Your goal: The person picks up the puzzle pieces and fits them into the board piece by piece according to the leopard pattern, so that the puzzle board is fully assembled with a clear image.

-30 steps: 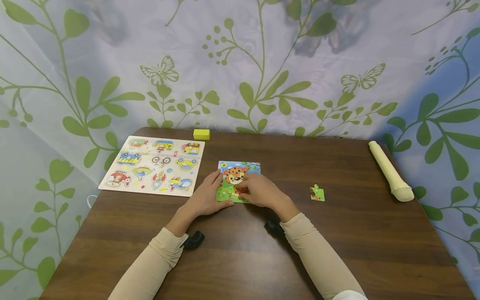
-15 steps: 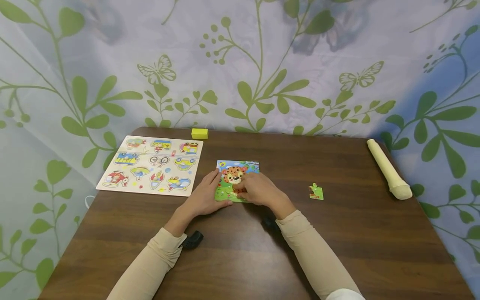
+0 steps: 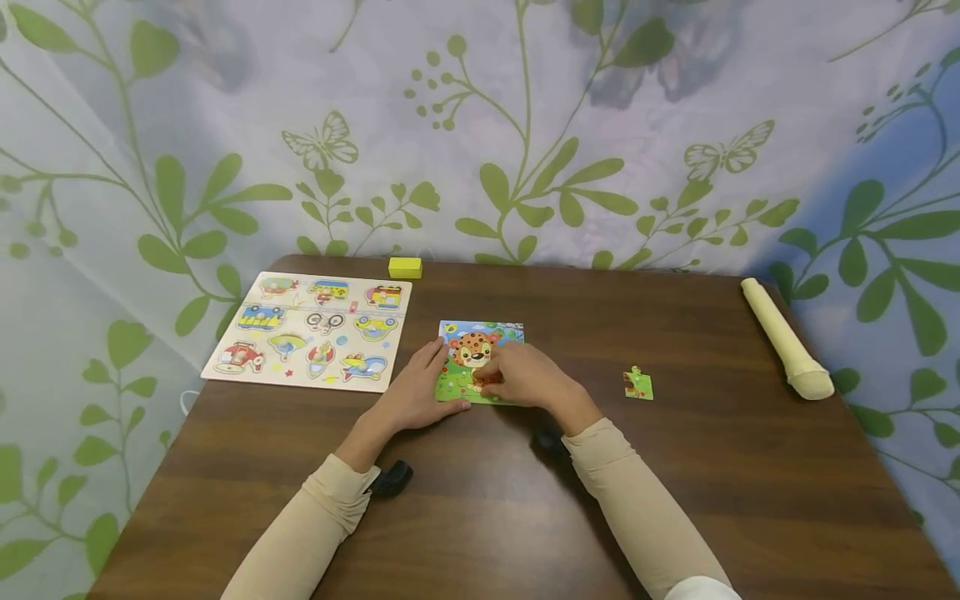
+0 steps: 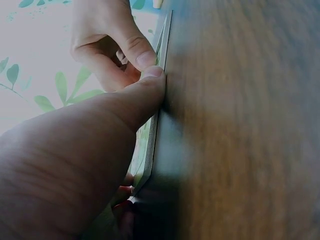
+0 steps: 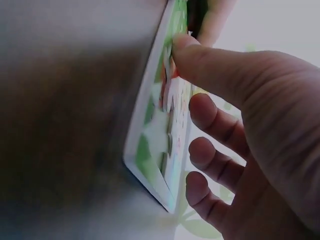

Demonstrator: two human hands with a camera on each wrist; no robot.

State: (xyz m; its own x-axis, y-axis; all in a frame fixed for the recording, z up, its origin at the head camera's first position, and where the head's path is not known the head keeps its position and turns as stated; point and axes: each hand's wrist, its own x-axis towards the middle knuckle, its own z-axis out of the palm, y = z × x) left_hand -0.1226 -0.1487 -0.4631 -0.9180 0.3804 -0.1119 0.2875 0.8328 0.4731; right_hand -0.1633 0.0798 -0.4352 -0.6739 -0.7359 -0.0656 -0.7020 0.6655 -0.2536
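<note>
A leopard jigsaw puzzle (image 3: 456, 385) lies flat on the table in a thin tray (image 5: 135, 135). My left hand (image 3: 416, 390) lies along its left side, fingers fairly straight, with the thumb (image 4: 142, 95) at its front edge. My right hand (image 3: 528, 377) bends over the front right part, the thumb tip (image 5: 185, 42) on a jigsaw piece (image 5: 167, 85) that sits slightly raised. Its index finger is mostly hidden in the right wrist view; the other fingers curl above the picture. A bare recess shows in the tray's corner. A loose jigsaw piece (image 3: 639, 384) lies to the right.
A wooden peg puzzle board (image 3: 303, 333) with vehicle shapes lies at the left. Behind it is a yellow block (image 3: 406, 267). Near the table's right edge lies a cream, club-shaped object (image 3: 786, 340). A leaf-patterned cloth (image 3: 435, 100) hangs behind the table (image 3: 465, 517).
The head view shifts slightly. Both hands stay at the puzzle, with only small movements of the right fingers over the front part.
</note>
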